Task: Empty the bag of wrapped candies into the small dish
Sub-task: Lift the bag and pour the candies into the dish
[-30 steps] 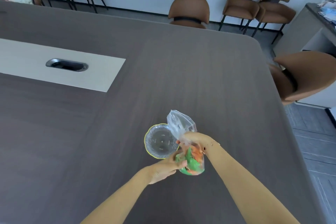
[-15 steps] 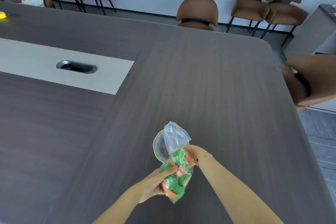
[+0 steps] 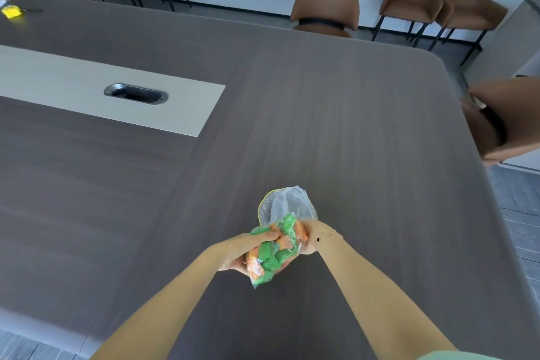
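— Clear plastic bag (image 3: 274, 254) of green and orange candies, clasped by both hands: left hand (image 3: 242, 251) under its lower end, right hand (image 3: 309, 235) gripping near the neck.

— And the dish (image 3: 263, 209)?

— Just beyond the hands, mostly hidden by the bag's open top (image 3: 292, 203).

— Risks?

— I'd guess candies could bunch, drop in a clump and bounce over the yellow rim, or the mouth could drift off it.

— Room?

— Bare table (image 3: 336, 126) stretches ahead; its edge curves well to the right.

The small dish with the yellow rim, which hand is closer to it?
Right. The right hand grips the bag just below the small dish; the left hand grips the bag lower and farther back.
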